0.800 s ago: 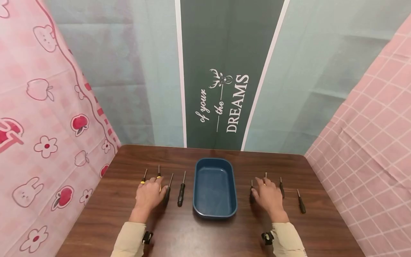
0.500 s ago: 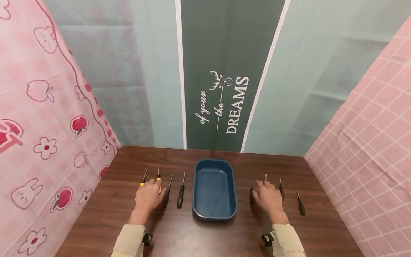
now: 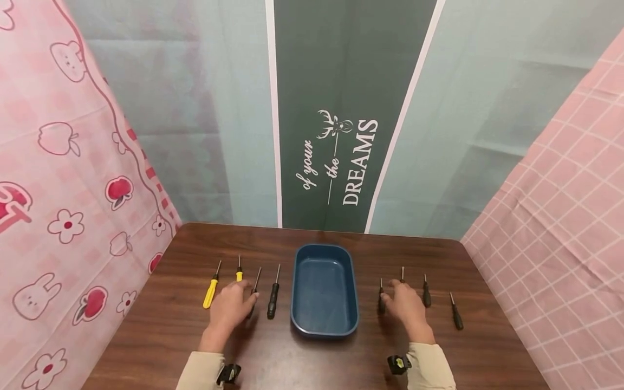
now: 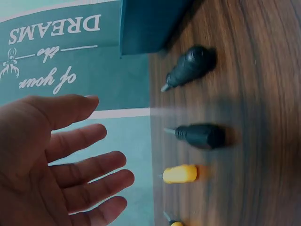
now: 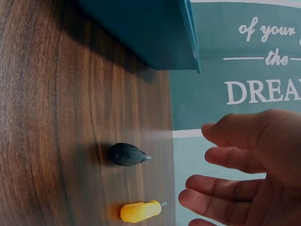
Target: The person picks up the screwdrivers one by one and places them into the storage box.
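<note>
pointing lengthwise toward backdrop [image 3: 351,65]; screwdrivers [image 3: 274,296]

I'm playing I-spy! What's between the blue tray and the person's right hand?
One black screwdriver lies on the brown table between the blue tray and the right hand. The head view shows it.

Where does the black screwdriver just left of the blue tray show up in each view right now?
Head: black screwdriver, below and left of centre.
Left wrist: black screwdriver, above and right of centre.
Right wrist: not in it.
Shared landmark: the blue tray, in all three views.
</note>
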{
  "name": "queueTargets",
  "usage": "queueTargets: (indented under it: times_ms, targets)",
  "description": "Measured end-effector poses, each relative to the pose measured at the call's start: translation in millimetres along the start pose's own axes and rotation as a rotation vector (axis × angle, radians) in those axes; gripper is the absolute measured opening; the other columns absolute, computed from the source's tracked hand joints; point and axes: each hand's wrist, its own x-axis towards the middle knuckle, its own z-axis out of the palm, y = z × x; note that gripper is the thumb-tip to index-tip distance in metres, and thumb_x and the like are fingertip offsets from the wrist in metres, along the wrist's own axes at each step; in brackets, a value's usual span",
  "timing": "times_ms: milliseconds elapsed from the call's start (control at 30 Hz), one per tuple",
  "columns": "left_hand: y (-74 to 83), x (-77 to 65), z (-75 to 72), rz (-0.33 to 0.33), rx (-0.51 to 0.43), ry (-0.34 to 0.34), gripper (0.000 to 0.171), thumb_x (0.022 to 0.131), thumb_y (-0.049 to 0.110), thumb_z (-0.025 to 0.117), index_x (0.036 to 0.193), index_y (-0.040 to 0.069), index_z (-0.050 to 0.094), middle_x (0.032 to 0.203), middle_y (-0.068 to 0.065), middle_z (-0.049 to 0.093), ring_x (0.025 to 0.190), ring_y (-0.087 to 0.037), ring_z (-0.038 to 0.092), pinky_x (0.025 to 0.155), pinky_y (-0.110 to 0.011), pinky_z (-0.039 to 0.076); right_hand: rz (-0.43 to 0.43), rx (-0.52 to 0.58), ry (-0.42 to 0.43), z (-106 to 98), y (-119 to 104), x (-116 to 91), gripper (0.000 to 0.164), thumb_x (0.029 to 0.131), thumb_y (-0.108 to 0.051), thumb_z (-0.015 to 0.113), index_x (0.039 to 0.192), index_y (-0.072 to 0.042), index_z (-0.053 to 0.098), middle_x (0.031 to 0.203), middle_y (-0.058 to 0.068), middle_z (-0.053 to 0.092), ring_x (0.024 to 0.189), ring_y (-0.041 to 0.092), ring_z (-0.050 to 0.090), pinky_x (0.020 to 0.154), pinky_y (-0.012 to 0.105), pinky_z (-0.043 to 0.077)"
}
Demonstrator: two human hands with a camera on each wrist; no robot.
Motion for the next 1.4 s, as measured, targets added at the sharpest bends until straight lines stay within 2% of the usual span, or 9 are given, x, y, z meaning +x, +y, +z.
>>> queueTargets:
  times_ms: [133, 367, 633, 767, 867, 1000, 1100, 1300, 1400]
  targets:
    - [2.8, -1.8, 3.3, -0.056, -0.083, -0.043, 0.032, 0.08, 0.024, 0.073, 0.106, 0.006, 0.067, 0.1, -0.013, 0.064, 0.084, -0.031, 0.062, 0.058, -0.044, 0.051, 0.076, 0.09, 0.019, 1.8, 1.6, 1.6, 0.037, 0.087, -0.014, 0.062, 0.118, 0.005, 0.056, 0.105, 0.026, 0.059, 0.086, 0.041, 0.059, 0.064, 0.052, 0.049]
    - [6.8, -5.2, 10.2, -0.068, -0.211, -0.083, 0.033, 0.079, 0.02, 0.073, 0.108, 0.005, 0.066, 0.094, -0.011, 0.065, 0.08, -0.026, 0.06, 0.061, -0.043, 0.049, 0.242, 0.217, 0.033, 0.2, 5.9, 4.7, 0.033, 0.085, -0.019, 0.064, 0.105, 0.006, 0.06, 0.099, 0.027, 0.06, 0.079, 0.039, 0.058, 0.061, 0.05, 0.048]
    - [12.6, -5.2, 13.5, -0.127, -0.459, -0.034, 0.027, 0.077, 0.01, 0.074, 0.1, -0.001, 0.065, 0.081, -0.007, 0.066, 0.07, -0.019, 0.061, 0.058, -0.034, 0.051, 0.282, 0.307, -0.001, -1.2, 13.4, 8.8, 0.027, 0.082, -0.017, 0.065, 0.094, 0.007, 0.063, 0.095, 0.024, 0.061, 0.084, 0.038, 0.056, 0.07, 0.049, 0.047]
    - [15.4, -4.4, 16.8, -0.135, -0.519, -0.028, 0.026, 0.076, 0.008, 0.074, 0.098, -0.003, 0.065, 0.077, -0.007, 0.066, 0.068, -0.02, 0.061, 0.059, -0.034, 0.05, 0.289, 0.396, -0.031, 0.0, 16.8, 11.5, 0.026, 0.081, -0.013, 0.063, 0.093, 0.01, 0.063, 0.081, 0.017, 0.063, 0.071, 0.028, 0.059, 0.063, 0.041, 0.051]
    - [17.4, -3.9, 21.1, -0.142, -0.563, -0.047, 0.025, 0.077, 0.007, 0.072, 0.098, -0.003, 0.065, 0.077, -0.007, 0.066, 0.068, -0.019, 0.061, 0.06, -0.033, 0.05, 0.324, 0.499, -0.058, 1.7, 18.1, 12.4, 0.02, 0.08, -0.007, 0.058, 0.088, 0.011, 0.062, 0.067, 0.009, 0.058, 0.06, 0.02, 0.059, 0.053, 0.034, 0.053]
    - [21.3, -2.4, 25.9, -0.136, -0.599, -0.062, 0.022, 0.078, 0.006, 0.07, 0.097, -0.004, 0.065, 0.079, -0.009, 0.067, 0.071, -0.019, 0.062, 0.062, -0.031, 0.05, 0.388, 0.607, -0.085, 3.8, 17.5, 12.6, 0.015, 0.08, -0.003, 0.052, 0.085, 0.009, 0.059, 0.066, 0.007, 0.054, 0.058, 0.018, 0.058, 0.052, 0.034, 0.054]
    - [25.6, -1.4, 28.4, -0.121, -0.646, -0.063, 0.023, 0.077, 0.003, 0.069, 0.096, -0.007, 0.063, 0.079, -0.012, 0.067, 0.07, -0.021, 0.063, 0.06, -0.031, 0.051, 0.4, 0.636, -0.096, 4.6, 16.9, 13.6, 0.019, 0.082, -0.003, 0.051, 0.091, 0.011, 0.059, 0.07, 0.011, 0.057, 0.062, 0.021, 0.059, 0.057, 0.038, 0.055]
    - [34.2, -3.3, 37.5, -0.129, -0.773, -0.122, 0.025, 0.076, -0.003, 0.066, 0.098, -0.013, 0.059, 0.076, -0.014, 0.066, 0.063, -0.024, 0.061, 0.05, -0.03, 0.051, 0.409, 0.61, -0.093, 10.8, 19.0, 15.9, 0.023, 0.083, -0.004, 0.055, 0.096, 0.013, 0.062, 0.078, 0.015, 0.06, 0.069, 0.025, 0.06, 0.06, 0.04, 0.056]
    - [37.5, -5.8, 42.4, -0.104, -0.746, -0.117, 0.029, 0.076, -0.002, 0.067, 0.101, -0.013, 0.058, 0.075, -0.012, 0.066, 0.062, -0.021, 0.06, 0.053, -0.03, 0.051, 0.407, 0.603, -0.091, 15.2, 20.0, 16.1, 0.022, 0.082, -0.004, 0.057, 0.095, 0.012, 0.064, 0.076, 0.013, 0.06, 0.069, 0.025, 0.06, 0.058, 0.038, 0.056]
